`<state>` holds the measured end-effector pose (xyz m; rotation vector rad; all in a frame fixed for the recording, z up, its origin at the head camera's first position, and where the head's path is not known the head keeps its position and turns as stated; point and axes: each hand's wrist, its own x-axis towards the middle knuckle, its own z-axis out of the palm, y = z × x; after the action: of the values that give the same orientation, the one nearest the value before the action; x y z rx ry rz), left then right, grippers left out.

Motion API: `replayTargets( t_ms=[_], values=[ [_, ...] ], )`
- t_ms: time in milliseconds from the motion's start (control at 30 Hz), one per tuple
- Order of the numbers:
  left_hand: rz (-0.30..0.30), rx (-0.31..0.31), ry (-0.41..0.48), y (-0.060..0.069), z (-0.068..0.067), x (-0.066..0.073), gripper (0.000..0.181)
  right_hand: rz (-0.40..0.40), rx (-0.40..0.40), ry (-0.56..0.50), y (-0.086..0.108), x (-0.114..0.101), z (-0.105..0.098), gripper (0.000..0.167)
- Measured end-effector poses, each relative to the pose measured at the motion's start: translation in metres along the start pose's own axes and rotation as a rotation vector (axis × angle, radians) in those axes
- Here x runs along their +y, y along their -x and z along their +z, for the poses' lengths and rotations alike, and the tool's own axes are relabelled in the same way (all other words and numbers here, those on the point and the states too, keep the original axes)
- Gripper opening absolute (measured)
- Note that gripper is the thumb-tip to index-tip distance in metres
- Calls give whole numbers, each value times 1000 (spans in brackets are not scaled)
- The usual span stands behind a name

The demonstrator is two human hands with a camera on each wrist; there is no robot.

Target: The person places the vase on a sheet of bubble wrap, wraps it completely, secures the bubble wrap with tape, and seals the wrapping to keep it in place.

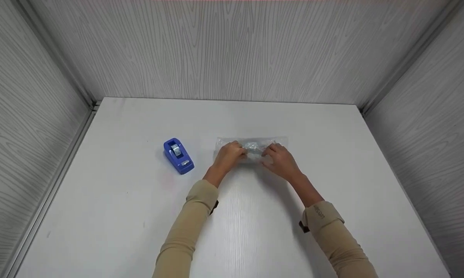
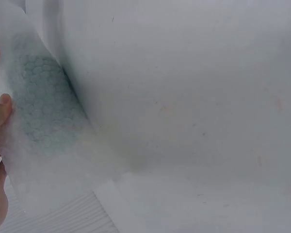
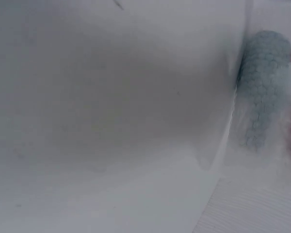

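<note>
L hand (image 1: 230, 155) & R hand (image 1: 281, 160) slightly apart, both gripping bubble wrap (image 1: 252, 146) btwn them, over counter (image 1: 112, 200); blue tape disp. (image 1: 178, 156) left of L hand.

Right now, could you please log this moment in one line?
hands: left hand, right hand holding bubble wrap | blue tape dispenser: apart, left of wrap

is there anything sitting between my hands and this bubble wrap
Nothing visible: your left hand and right hand are on the bubble wrap, and the blue tape dispenser stands apart, to its left.
</note>
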<state>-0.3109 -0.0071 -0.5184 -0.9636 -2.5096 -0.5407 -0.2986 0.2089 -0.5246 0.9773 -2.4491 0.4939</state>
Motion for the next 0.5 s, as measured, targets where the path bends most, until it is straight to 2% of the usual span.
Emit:
replayTargets(
  t_ms=[100,200,333,500],
  values=[
    [1,-9,25,1,0,-2,7,24,2,-1,1,0,0,11],
    [8,-14,52,2,0,-3,7,109,-12,-23,2,-2,1,9],
    [23,13,76,3,2,-4,8,210,-24,-21,-2,-6,2,9],
    [-36,36,87,3,4,-3,10,255,6,10,-7,-10,4,4]
  ],
)
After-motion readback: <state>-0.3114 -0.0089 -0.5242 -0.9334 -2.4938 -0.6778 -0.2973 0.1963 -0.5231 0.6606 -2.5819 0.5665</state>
